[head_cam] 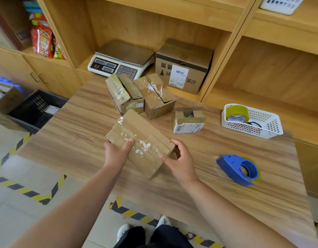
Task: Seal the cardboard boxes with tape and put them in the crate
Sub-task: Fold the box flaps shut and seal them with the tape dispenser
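Both hands on one box [136, 125], held tilted over the table [79, 140]. Can't tell if its near corner touches the top.

Left hand [117, 153] grips the left end, thumb flat on the clear tape [136, 138] running along the top seam. Reads as pressing the strip down. Right hand [179, 158] curls round the right end, fingers over the corner where the tape folds down the side. The two-end grip makes sense: it keeps the flaps shut and lets the box be turned or carried.

My read: this box is sealed or nearly so, crate next. Crate [36, 110] sits on the floor well left of the left hand, below table level. Something pale lies in it, can't tell what.

Tape gun [238, 169] lies on the table near the right hand, on its right. Probably parked there to free both hands and stay in reach for the next box.

Three more boxes wait beyond the hands: two brown boxes [158, 97] side by side with loose flaps, and a small white box [188, 122] with an open top. Spare tape roll [237, 113] sits in a basket [272, 126], far right of the right hand.
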